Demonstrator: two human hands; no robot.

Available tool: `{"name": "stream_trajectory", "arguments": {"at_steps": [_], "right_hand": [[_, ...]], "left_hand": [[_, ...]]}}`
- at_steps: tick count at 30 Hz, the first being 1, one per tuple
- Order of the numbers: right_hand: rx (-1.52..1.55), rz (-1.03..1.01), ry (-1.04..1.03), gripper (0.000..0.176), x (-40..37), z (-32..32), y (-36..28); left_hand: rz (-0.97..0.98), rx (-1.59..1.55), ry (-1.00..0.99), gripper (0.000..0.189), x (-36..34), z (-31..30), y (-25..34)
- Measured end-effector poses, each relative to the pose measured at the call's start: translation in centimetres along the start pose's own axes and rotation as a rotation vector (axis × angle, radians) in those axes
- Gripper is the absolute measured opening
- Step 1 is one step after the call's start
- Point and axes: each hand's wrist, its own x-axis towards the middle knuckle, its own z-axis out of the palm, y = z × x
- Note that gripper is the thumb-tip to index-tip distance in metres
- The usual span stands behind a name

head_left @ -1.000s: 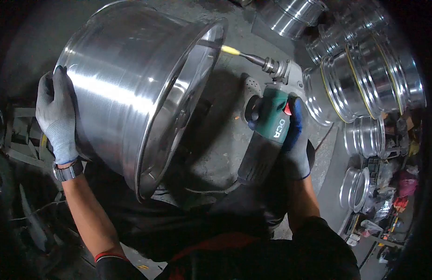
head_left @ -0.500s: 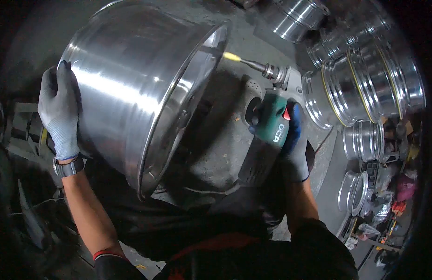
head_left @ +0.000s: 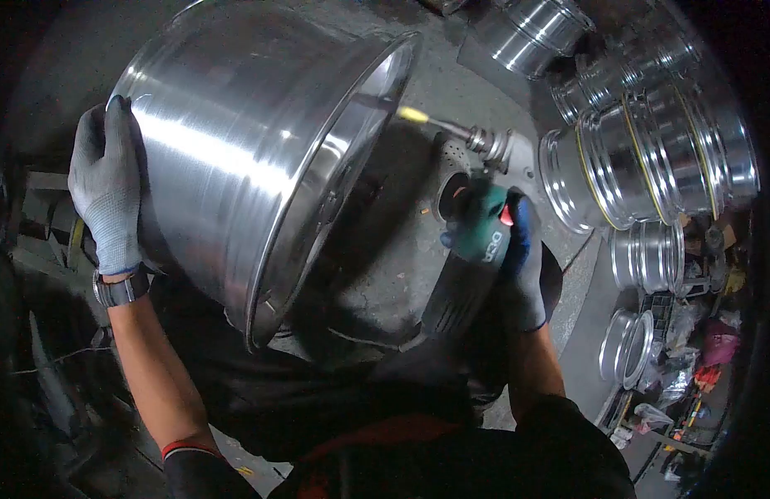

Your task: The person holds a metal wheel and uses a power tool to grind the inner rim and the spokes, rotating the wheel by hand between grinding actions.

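A large, shiny metal wheel rim (head_left: pixel 219 166) lies tilted on its side in front of me, its open face turned to the right. My left hand (head_left: pixel 107 187), in a grey glove, grips its left edge, thumb along the barrel. In my gloved right hand (head_left: pixel 525 262) is a green and black grinder (head_left: pixel 481 237), fingers wrapped around its body near a red switch. From its metal head a thin shaft with a yellow sleeve (head_left: pixel 413 115) points left to the rim's open face. The shaft's far end is dark and blurred against the face.
Several polished wheel rims (head_left: pixel 651 158) are stacked at the right, with a smaller rim (head_left: pixel 627 349) below them. A perforated grey shoe (head_left: pixel 453 158) is on the concrete floor behind the grinder. A cord (head_left: pixel 364 341) runs near my legs. Bags and clutter (head_left: pixel 693 366) fill the lower right.
The grinder has tilted slightly and its yellow sleeve sits a little lower against the rim's face. My left hand keeps its place on the rim, which has shifted very little in view.
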Motion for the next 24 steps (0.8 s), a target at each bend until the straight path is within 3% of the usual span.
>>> {"name": "stream_trajectory", "arguments": {"at_steps": [6,8,10,13,24], "right_hand": [[0.051,0.064,-0.059,0.06,-0.3,-0.4,1.7],[0.046,0.084,-0.076,0.059,-0.2,0.1,1.2],[0.199,0.045,0.058,0.06,-0.2,1.6,0.2],[0.205,-0.037,0.027,0.057,0.4,1.7,-0.3],[0.037,0.047,-0.028,0.066,-0.8,-0.1,2.7]], "left_hand": [[0.003,-0.093,-0.014,0.052,0.0,0.4,-0.4],[0.054,-0.077,0.056,0.043,-0.1,0.5,-0.3],[0.055,-0.09,0.056,0.043,-0.3,0.4,0.1],[0.06,-0.087,0.061,0.043,-0.3,0.4,-0.2],[0.065,-0.023,0.068,0.043,-0.1,0.3,-0.2]]}}
